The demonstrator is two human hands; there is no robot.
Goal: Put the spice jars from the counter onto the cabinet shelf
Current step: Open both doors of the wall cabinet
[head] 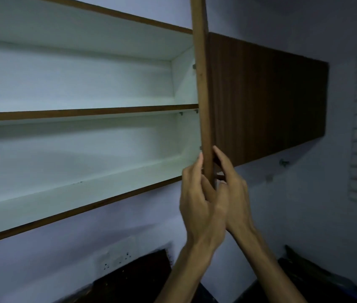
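Your left hand point(197, 202) and right hand point(234, 193) both grip lower edge of open cabinet door point(203, 95), likely to swing it clear. Left of door: both shelves point(81, 113) bare. Spice jars not visible; counter hidden below.

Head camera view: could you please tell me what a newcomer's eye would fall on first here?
Two hands, the left hand and right hand, grip the lower edge of the open wooden cabinet door at centre. To the left, the white cabinet shelves stand bare, with no spice jars in view.
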